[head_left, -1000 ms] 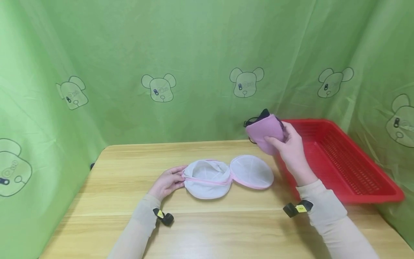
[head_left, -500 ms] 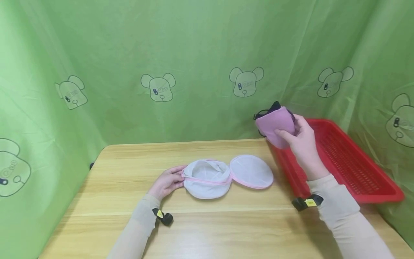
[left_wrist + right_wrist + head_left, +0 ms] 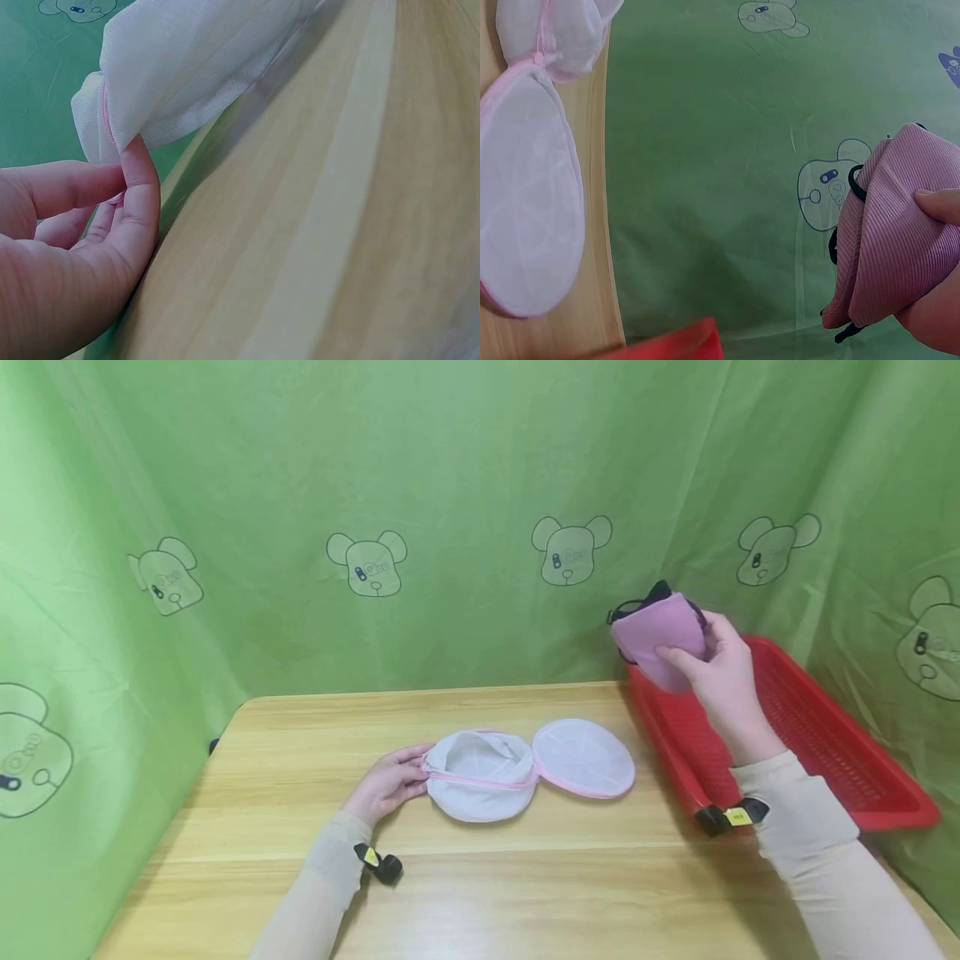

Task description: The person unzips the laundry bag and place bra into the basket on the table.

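My right hand (image 3: pixel 723 672) holds up a folded pink ribbed bra (image 3: pixel 660 635) with thin black straps, above the far left edge of the red basket. In the right wrist view the thumb presses on the bra (image 3: pixel 907 225); part of the hand is cut off. My left hand (image 3: pixel 386 785) pinches the left edge of a round white mesh laundry bag (image 3: pixel 483 797) with pink zipper trim. The bag's lid (image 3: pixel 585 758) lies folded out to the right, so its mouth is uncovered. In the left wrist view the fingertips grip the white mesh (image 3: pixel 187 67).
A red perforated plastic basket (image 3: pixel 892 802) stands at the right of the wooden table (image 3: pixel 480 877). Green curtain (image 3: pixel 465 452) with bear-head prints hangs behind and at both sides. Each wrist wears a black camera strap.
My right hand has carried the bra to the right and a little upward, away from the bag and over the basket's edge. The left hand and the laundry bag have stayed in place.
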`<action>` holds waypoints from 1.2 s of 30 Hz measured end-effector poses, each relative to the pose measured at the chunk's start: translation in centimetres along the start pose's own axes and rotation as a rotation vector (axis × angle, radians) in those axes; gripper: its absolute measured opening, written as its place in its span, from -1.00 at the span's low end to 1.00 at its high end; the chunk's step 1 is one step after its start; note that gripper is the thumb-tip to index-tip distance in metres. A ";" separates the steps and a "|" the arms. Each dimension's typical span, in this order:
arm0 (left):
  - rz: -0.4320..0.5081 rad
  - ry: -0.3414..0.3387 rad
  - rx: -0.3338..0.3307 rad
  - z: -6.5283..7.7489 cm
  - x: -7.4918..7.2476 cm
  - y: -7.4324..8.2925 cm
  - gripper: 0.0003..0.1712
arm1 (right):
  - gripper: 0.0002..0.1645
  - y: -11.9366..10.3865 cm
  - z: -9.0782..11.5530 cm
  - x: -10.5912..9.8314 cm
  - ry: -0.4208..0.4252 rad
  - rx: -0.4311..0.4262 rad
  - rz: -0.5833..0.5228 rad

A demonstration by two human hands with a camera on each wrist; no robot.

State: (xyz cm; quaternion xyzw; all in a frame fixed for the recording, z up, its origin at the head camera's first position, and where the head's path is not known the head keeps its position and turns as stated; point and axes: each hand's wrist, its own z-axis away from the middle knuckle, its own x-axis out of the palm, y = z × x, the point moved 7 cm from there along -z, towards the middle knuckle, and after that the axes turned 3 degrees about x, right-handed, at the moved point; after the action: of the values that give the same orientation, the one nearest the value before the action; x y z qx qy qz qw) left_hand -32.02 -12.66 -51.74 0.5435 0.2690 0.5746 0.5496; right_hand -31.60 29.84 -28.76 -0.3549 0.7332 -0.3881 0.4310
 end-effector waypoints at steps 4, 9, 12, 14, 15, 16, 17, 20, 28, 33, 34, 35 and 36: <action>0.001 0.004 -0.002 -0.1 0.0 -0.1 -0.28 | -0.39 -0.1 -0.6 -0.7 0.013 -0.002 0.003; 0.000 0.011 -0.005 -0.2 0.0 -0.2 -0.28 | -0.46 -0.1 -1.2 -1.6 0.029 0.005 -0.001; 0.000 0.012 -0.003 -0.2 0.0 -0.2 -0.28 | -0.45 0.1 -1.6 -2.0 0.032 0.016 0.013; 0.001 0.013 -0.003 -0.3 0.0 -0.3 -0.28 | -0.44 0.3 -1.9 -2.3 0.028 0.023 0.029; 0.001 0.013 -0.003 -0.3 0.0 -0.3 -0.27 | -0.43 0.5 -2.0 -2.4 0.028 0.027 0.036; 0.001 0.013 -0.003 -0.3 0.0 -0.3 -0.27 | -0.43 0.6 -2.2 -2.6 0.027 0.027 0.045; 0.000 0.014 -0.003 -0.3 0.0 -0.3 -0.27 | -0.42 0.7 -2.3 -2.7 0.027 0.027 0.051; 0.001 0.019 -0.003 -0.3 -0.1 -0.2 -0.27 | -0.42 1.0 -2.6 -3.1 0.031 0.018 0.059; 0.001 0.015 -0.008 -0.3 -0.1 -0.3 -0.27 | -0.47 2.2 -3.2 -3.9 0.038 0.018 0.076; 0.002 0.009 -0.006 -0.2 0.0 -0.2 -0.27 | -0.47 2.9 -3.4 -4.1 0.041 0.022 0.097; 0.003 0.009 -0.007 -0.2 0.0 -0.2 -0.27 | -0.46 3.1 -3.4 -4.2 0.041 0.028 0.106; 0.003 0.008 -0.006 -0.2 0.0 -0.2 -0.27 | -0.45 3.2 -3.5 -4.2 0.041 0.033 0.113; 0.004 0.009 -0.008 -0.2 0.0 -0.2 -0.27 | -0.44 3.3 -3.5 -4.2 0.040 0.038 0.118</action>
State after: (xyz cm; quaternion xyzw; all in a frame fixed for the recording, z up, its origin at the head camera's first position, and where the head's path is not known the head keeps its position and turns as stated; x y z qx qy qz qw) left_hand -32.18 -12.52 -51.96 0.5393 0.2682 0.5792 0.5494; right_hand -33.79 35.85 -29.02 -0.2948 0.7538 -0.3829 0.4453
